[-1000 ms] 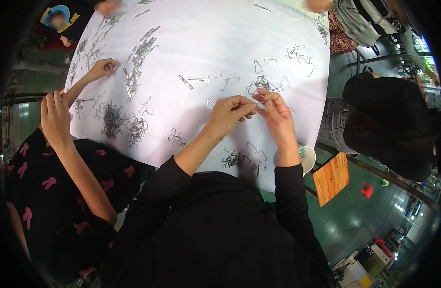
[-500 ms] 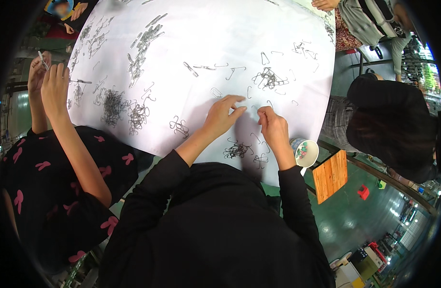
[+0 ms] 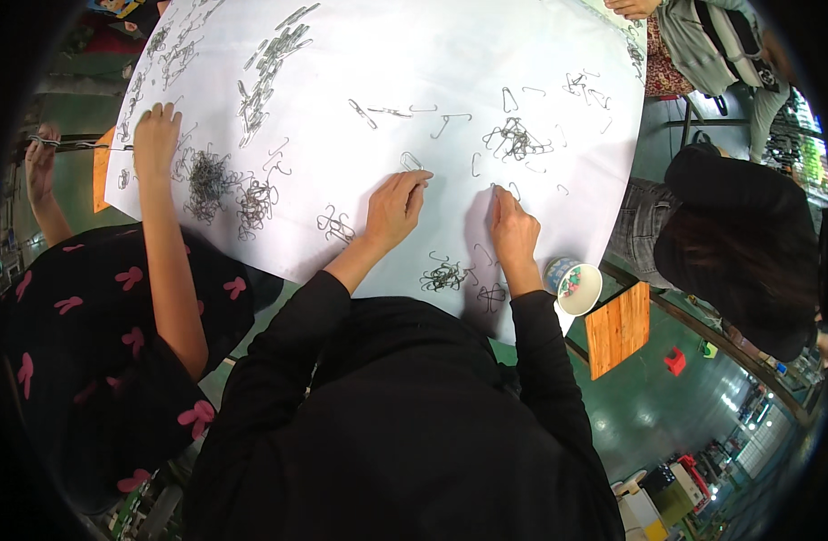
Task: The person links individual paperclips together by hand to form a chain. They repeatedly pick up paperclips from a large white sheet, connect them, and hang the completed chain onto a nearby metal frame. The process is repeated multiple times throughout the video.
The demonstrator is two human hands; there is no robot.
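Just left of centre, my left hand (image 3: 396,209) rests low over the white table, its fingers stretched out close together. Its fingertips reach the lower edge of a looped wire clip (image 3: 410,161); I cannot tell whether they press on it. My right hand (image 3: 516,232) is closed, with thumb and index finger pointing forward in a pinch. Whatever lies between those fingertips is too small to make out. Beside them is a thin wire hook (image 3: 515,190), and a bent wire piece (image 3: 476,165) lies a little farther away.
The white tabletop (image 3: 369,54) carries a tangled wire pile (image 3: 517,140) beyond my right hand and another small pile (image 3: 443,276) between my forearms. A paper cup (image 3: 583,287) stands at the right edge by my wrist. At left, a co-worker's arm (image 3: 168,252) reaches over the table.
My left hand has drawn left, its thumb and fingers closer together, to the looped clip. My right hand stays near the hook, its index finger now straighter. The co-worker's hands have moved apart.
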